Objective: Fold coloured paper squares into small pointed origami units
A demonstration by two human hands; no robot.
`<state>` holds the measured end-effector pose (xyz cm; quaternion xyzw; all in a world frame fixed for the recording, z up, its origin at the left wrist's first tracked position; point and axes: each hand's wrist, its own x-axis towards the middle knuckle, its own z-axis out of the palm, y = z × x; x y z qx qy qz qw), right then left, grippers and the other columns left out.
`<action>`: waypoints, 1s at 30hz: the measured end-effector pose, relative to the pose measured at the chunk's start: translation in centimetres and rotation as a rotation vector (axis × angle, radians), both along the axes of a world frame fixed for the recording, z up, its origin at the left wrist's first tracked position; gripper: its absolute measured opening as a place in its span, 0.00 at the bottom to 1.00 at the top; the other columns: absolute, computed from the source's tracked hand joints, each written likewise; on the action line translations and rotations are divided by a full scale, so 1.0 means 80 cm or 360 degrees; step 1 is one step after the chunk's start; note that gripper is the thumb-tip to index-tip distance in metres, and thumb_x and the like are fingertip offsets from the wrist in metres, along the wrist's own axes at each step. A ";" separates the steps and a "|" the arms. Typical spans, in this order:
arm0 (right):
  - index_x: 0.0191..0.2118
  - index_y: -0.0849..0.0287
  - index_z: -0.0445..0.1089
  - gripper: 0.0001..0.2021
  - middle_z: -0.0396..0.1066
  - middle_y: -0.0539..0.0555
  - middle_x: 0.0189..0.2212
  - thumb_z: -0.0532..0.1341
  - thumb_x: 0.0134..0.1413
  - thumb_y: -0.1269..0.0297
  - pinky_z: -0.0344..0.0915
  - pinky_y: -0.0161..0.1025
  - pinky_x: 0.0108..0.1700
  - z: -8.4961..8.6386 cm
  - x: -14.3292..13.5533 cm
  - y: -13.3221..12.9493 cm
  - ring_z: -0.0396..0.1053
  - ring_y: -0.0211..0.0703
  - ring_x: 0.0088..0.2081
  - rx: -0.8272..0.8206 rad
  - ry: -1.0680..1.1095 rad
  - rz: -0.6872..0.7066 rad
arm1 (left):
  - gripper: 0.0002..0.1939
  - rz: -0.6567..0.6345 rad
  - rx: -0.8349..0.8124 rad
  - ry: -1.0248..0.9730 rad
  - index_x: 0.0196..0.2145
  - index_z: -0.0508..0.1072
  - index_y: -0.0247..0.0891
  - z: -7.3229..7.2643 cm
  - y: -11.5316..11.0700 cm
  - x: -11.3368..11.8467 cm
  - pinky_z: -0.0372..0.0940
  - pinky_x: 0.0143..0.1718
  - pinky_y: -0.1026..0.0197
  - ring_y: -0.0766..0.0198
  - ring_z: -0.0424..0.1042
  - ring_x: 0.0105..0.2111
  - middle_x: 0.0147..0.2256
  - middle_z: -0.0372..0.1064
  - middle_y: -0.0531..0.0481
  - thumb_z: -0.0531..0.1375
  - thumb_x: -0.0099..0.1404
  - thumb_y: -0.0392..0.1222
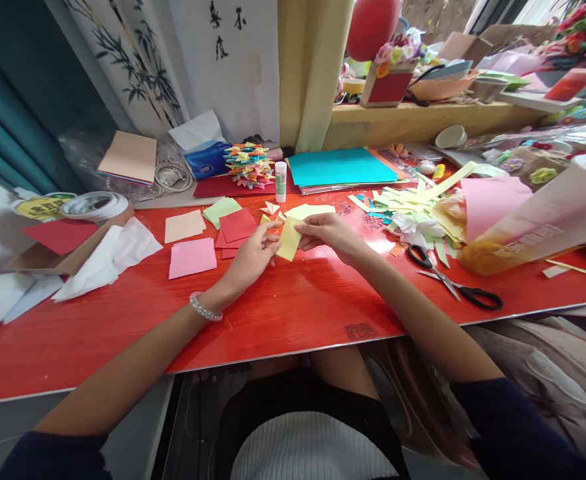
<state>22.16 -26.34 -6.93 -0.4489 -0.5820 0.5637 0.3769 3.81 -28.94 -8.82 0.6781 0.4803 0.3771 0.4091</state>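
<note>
A small yellow piece of paper (289, 240) is held up above the red table between both hands. My left hand (253, 259), with a beaded bracelet at the wrist, pinches its left edge. On the opposite edge, the fingers of my right hand (331, 235) are closed. Just behind the hands lie pale yellow-green sheets (311, 211) and a small folded paper piece (270, 208). Stacks of paper squares sit to the left: pink (193, 258), red (237, 225), peach (185, 226) and light green (221, 211). A glue stick (281, 182) stands upright behind them.
Black-handled scissors (455, 279) lie at right near paper scraps (417, 207) and a large clear-ended roll (537, 220). A multicoloured folded-paper ball (250, 165) and blue sheets (343, 167) are at the back. At left, a cardboard box (73, 250) holds tape rolls and red paper.
</note>
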 end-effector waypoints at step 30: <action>0.32 0.63 0.75 0.10 0.74 0.56 0.31 0.65 0.50 0.60 0.71 0.41 0.38 0.007 -0.005 -0.012 0.71 0.42 0.34 0.0135 0.0032 0.0116 | 0.12 0.0161 0.0232 -0.0323 0.44 0.74 0.43 -0.001 0.004 -0.009 0.65 0.31 0.63 0.64 0.72 0.33 0.35 0.75 0.50 0.59 0.63 0.45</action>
